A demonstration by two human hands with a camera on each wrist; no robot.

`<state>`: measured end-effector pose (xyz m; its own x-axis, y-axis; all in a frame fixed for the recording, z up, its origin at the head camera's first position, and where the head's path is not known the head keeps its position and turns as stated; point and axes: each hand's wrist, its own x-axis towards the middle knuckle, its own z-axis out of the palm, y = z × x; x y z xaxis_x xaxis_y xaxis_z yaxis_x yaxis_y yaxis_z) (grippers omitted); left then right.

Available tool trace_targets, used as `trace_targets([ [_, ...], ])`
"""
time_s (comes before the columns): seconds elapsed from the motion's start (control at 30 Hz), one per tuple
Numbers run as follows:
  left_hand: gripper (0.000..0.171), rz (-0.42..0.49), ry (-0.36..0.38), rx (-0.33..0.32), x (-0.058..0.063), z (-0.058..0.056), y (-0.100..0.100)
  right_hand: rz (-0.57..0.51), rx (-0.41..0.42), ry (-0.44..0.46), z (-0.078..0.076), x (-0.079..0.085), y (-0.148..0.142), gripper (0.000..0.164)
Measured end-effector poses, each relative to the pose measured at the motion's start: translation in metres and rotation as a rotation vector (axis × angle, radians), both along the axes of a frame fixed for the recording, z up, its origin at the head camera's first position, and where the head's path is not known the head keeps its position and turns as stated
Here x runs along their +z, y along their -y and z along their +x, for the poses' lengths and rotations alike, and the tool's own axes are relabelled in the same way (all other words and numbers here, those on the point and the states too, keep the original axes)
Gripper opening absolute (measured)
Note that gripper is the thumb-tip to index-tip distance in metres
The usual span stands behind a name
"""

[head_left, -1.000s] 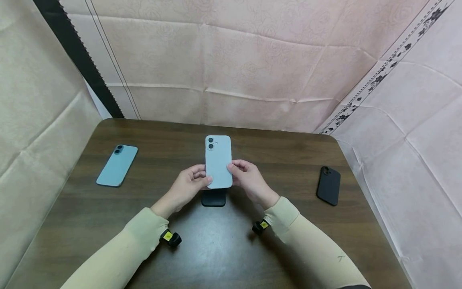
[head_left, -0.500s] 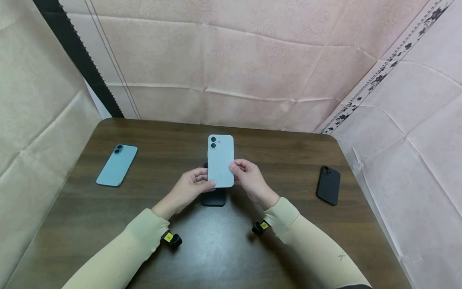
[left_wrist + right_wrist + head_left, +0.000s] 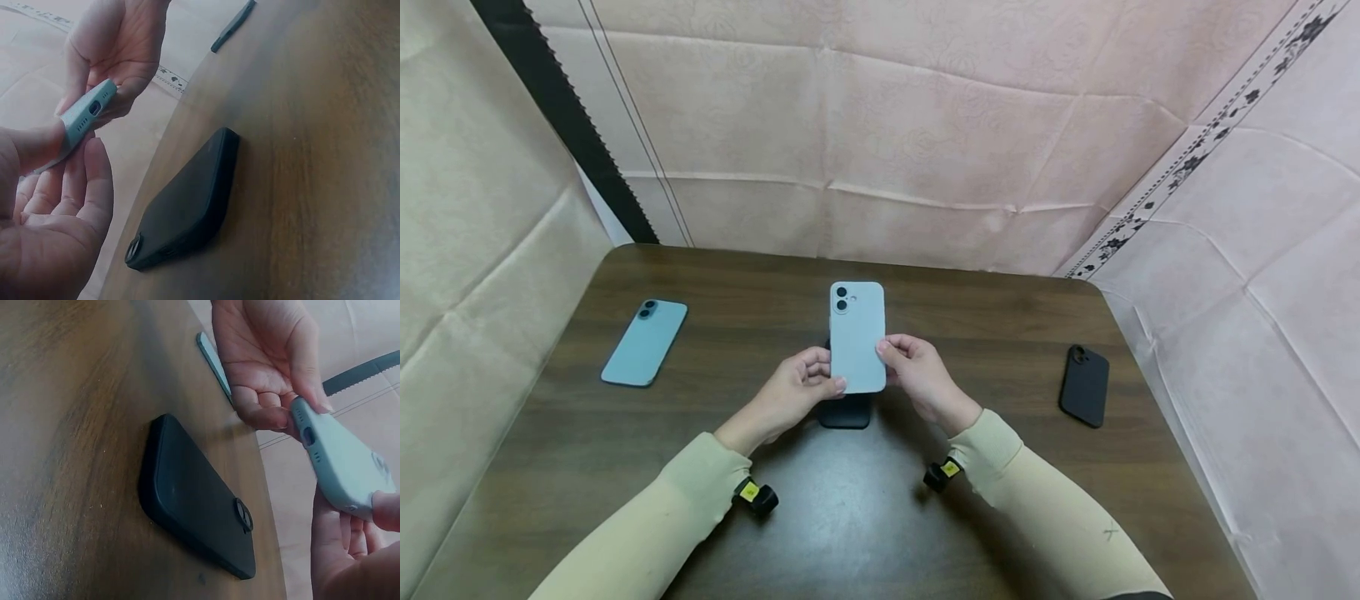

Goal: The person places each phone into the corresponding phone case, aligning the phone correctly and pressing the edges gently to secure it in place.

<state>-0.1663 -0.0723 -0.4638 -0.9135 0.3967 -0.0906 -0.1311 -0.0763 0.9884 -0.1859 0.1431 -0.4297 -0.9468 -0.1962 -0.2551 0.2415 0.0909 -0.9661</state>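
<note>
In the head view a pale blue phone is held up over the middle of the table, its back with two dark camera lenses facing me. My left hand pinches its lower left edge, thumb on the back. The right hand grips the right edge between thumb and curled fingers. Both wrist views show the phone's bottom edge, with a charging port and speaker holes. Below the hands a black phone case with a ringed camera opening lies on the table, partly hidden by the phone in the head view.
Another light blue phone lies at the left of the brown wooden table. A second black phone case lies to the right. Pale patterned cloth hangs behind the table and along both sides.
The phone has shifted slightly right, and its bottom edge dipped a little after rising. Both hands keep their hold. The table items stay put.
</note>
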Motion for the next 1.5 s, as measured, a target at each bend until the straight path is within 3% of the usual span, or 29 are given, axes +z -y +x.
trace_targets([
  [0.2,0.029,0.023,0.001,-0.005,0.002,-0.002,0.003,-0.03,0.021,-0.014,0.001,0.0,0.002,0.025],
  [0.33,0.037,0.031,-0.006,0.039,0.009,-0.004,0.005,-0.047,0.05,-0.007,0.001,-0.002,0.003,0.026],
  [0.53,0.032,-0.035,-0.026,0.119,0.018,-0.007,0.005,-0.077,0.093,0.022,0.002,-0.004,0.003,0.027],
  [0.77,0.024,-0.078,-0.024,0.118,0.015,-0.007,0.008,-0.061,0.128,0.014,0.003,-0.004,0.002,0.026],
  [1.03,0.039,-0.043,0.053,0.143,0.015,-0.008,0.007,-0.065,0.138,0.026,0.003,-0.008,0.003,0.026],
  [1.27,0.054,0.007,0.034,0.233,0.023,-0.015,0.014,-0.062,0.193,0.029,0.007,-0.01,0.006,0.02],
  [1.5,0.056,0.016,0.024,0.262,0.031,-0.016,0.019,-0.012,0.258,-0.02,0.01,-0.011,0.006,0.017],
])
